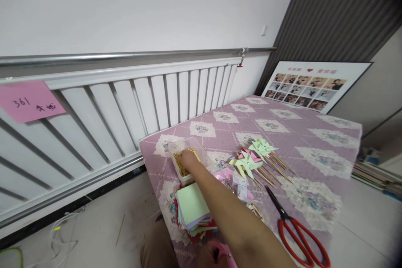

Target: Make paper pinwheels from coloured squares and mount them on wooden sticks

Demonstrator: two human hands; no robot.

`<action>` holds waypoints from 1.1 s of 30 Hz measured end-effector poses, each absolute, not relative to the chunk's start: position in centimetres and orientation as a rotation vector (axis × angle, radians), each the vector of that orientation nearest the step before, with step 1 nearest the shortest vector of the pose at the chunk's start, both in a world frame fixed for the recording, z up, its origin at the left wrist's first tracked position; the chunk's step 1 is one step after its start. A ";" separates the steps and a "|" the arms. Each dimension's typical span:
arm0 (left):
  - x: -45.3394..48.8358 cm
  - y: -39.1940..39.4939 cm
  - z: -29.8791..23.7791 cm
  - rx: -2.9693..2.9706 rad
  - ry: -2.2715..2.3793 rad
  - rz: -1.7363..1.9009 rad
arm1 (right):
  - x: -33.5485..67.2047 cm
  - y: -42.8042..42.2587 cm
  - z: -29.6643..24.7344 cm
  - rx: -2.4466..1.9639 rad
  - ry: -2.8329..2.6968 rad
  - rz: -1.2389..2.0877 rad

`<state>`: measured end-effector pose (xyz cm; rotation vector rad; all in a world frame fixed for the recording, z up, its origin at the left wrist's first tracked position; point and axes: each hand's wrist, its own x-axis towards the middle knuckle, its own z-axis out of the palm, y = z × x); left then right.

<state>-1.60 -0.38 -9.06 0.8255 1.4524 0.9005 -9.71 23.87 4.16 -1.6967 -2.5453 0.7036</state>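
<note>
Under your right hand lie the sticks in their clear box; whether it pinches any, I can't tell. Seemingly selecting 1, you need a clean lift. Below it, your left hand clasps pink paper.

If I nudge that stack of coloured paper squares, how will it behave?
The paper stack would probably slide and fan apart, since its layers lie unevenly over one another. Its pale green top sheet should be light and bend easily, as it looks thin.
</note>
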 end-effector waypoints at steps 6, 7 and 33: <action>-1.3 -0.2 -9.1 0.924 1.542 0.868 | -8.4 23.5 5.0 -1.646 -2.460 0.687; -1.4 -0.2 -8.8 0.931 1.522 0.879 | -8.2 23.4 5.0 -1.631 -2.441 0.680; -1.4 -1.3 -6.3 0.954 1.469 0.995 | 0.1 17.5 11.0 -1.031 -1.347 1.159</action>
